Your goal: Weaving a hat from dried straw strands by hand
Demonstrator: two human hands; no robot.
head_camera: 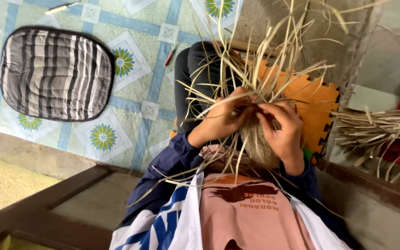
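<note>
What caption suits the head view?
Both hands, left hand and right hand, weave straw strips into a basket above an orange mat.

Home floor: patterned mat (140,60), striped cushion (56,74)

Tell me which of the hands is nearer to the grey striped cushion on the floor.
Left. The left hand grips the straw weaving on the side facing the grey striped cushion; the right hand lies beyond it, farther away.

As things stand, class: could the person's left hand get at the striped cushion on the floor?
Probably not at once: the left hand is pinching straw strips of the woven piece, and the striped cushion lies well off to its side, though bare floor mat lies between.
</note>
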